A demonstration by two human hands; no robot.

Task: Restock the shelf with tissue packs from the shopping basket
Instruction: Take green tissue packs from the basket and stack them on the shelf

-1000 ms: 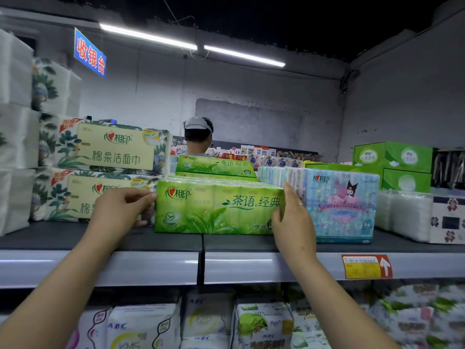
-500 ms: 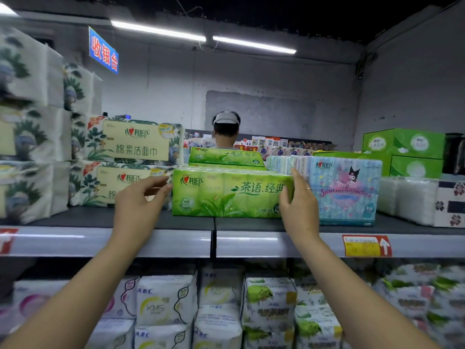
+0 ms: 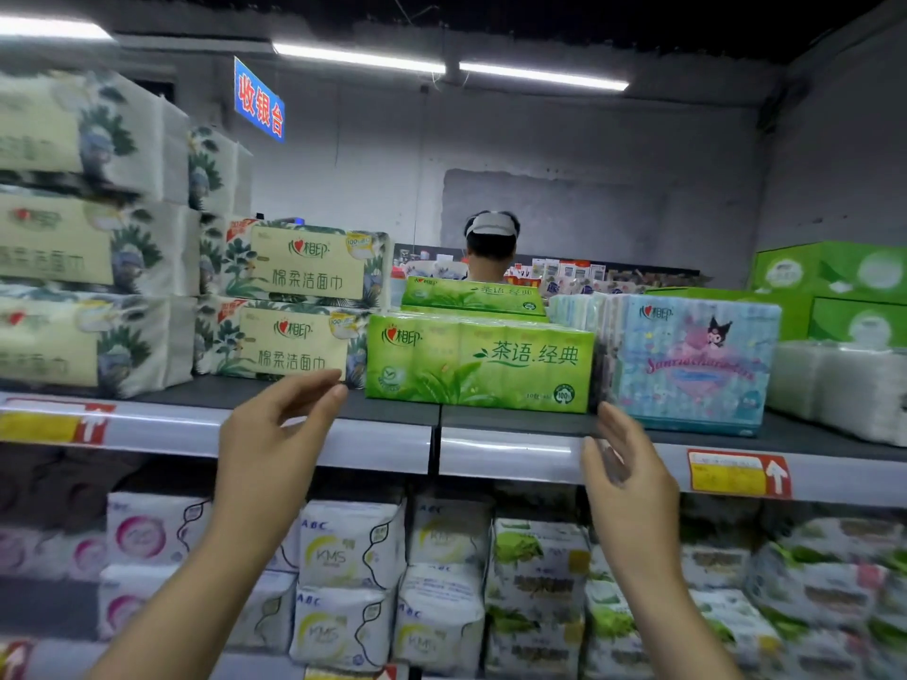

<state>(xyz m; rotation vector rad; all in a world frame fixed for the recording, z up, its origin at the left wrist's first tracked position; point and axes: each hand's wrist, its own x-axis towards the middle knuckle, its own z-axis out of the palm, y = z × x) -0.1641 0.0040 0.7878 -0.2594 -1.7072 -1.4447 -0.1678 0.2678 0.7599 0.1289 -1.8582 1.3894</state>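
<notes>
**Squaring up the shelved green pack**

With left hand (image 3: pixel 275 434), fingers released and empty, before cream packs (image 3: pixel 304 265) reading 心相印 棉柔洁面巾, tap green tissue pack (image 3: pixel 478 360), marked 心相印 茶语.经典 and seated on shelf (image 3: pixel 515 456), flush with its neighbours. Steady with right hand (image 3: pixel 628 473), equally slack and empty, below blue pack (image 3: pixel 697 365) apparently lettered Sanrio characters

Two bare arms (image 3: pixel 196 581) are reaching up and forward, well apart. The left hand (image 3: pixel 275 434) is hovering with fingers loosely extended and thumb spread, gripping nothing. The right hand (image 3: pixel 630 476) is turning its palm inward, fingers relaxed.
</notes>
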